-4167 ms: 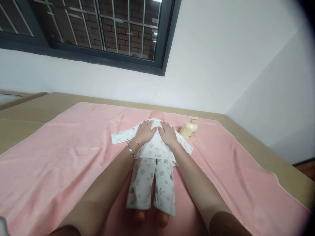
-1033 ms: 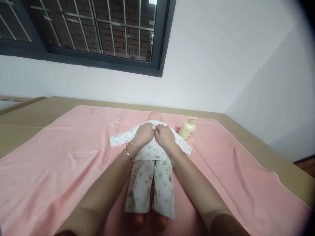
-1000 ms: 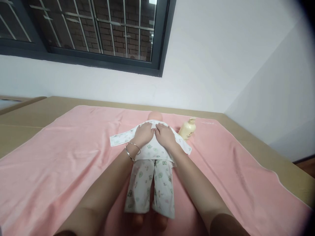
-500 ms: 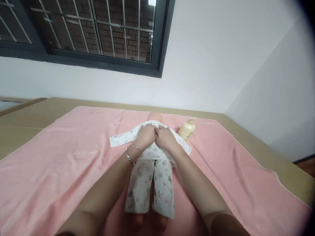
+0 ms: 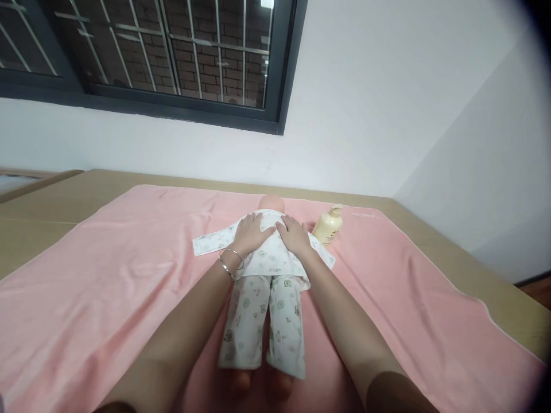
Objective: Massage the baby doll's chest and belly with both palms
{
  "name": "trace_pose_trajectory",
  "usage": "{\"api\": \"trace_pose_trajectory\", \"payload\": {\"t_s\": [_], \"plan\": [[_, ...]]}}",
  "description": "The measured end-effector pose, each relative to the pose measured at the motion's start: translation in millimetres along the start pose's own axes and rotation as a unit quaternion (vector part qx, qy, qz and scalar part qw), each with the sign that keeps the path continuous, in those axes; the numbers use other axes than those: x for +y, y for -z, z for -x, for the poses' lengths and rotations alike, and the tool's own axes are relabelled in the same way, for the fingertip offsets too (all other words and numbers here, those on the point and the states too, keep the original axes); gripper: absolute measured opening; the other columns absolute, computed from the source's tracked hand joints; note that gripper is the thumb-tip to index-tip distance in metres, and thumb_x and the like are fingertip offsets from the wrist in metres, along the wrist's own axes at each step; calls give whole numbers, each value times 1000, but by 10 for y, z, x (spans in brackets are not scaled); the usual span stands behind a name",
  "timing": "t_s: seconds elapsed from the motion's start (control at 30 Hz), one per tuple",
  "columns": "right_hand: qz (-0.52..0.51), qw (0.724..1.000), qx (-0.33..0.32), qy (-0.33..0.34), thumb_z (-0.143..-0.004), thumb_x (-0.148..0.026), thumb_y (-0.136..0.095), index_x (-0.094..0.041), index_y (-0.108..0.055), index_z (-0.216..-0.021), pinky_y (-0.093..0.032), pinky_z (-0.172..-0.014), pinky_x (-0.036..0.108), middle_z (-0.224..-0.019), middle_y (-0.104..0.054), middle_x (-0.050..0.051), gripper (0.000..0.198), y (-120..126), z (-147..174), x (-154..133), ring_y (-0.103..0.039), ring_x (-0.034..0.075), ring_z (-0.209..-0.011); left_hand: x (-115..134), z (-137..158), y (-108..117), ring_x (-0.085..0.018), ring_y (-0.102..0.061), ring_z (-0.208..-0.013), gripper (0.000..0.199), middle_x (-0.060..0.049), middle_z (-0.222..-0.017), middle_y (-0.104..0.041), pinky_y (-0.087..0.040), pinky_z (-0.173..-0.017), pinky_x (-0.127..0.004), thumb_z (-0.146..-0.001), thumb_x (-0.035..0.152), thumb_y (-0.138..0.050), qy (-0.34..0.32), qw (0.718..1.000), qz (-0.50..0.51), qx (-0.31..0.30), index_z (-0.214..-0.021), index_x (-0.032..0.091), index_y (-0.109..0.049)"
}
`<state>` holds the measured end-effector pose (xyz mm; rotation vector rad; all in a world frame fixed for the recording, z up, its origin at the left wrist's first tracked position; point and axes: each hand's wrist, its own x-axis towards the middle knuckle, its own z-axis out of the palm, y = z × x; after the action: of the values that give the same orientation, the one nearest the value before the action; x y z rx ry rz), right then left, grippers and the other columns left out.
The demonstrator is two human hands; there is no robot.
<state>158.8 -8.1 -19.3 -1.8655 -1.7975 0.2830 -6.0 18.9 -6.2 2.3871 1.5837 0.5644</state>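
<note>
The pink-headed doll in white printed cloth pyjamas (image 5: 267, 267) lies on the pink cloth sheet (image 5: 129, 275), feet nearest. On the doll's upper torso rest the left hand (image 5: 248, 234) and right hand (image 5: 296, 236), palms down, fingers extended, slightly spread, thumbs inward. Beside its sleeve, right-hand side: the pale-yellow cylindrical pump bottle (image 5: 328, 225); contact is unclear.

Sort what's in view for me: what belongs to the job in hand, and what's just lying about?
Part of the job:
left hand
right hand
doll, under both hands
pink cloth, beneath the doll

Apparently just there:
pump bottle, touched by neither
window, behind
</note>
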Motion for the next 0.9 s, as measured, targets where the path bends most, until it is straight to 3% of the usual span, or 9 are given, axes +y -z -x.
{"api": "trace_pose_trajectory", "payload": {"t_s": [0.17, 0.9], "plan": [[14, 1000, 9, 1, -100, -50, -26, -20, -44, -145, -10, -119, 56, -156, -37, 10, 57, -38, 12, 8, -28, 25, -146, -19, -17, 0, -30, -36, -142, 68, -14, -152, -43, -25, -115, -40, -90, 61, -40, -2, 1000, -2, 2, -143, 17, -42], [20, 999, 27, 15, -100, -47, -29, -20, -48, -140, -18, -116, 54, -148, -48, 11, 52, -20, 26, -14, -38, 27, -139, -6, -14, -10, -33, -21, -149, 76, -17, -160, -29, -18, -117, -46, -91, 64, -35, 23, 999, 3, -31, -150, 15, -32]]}}
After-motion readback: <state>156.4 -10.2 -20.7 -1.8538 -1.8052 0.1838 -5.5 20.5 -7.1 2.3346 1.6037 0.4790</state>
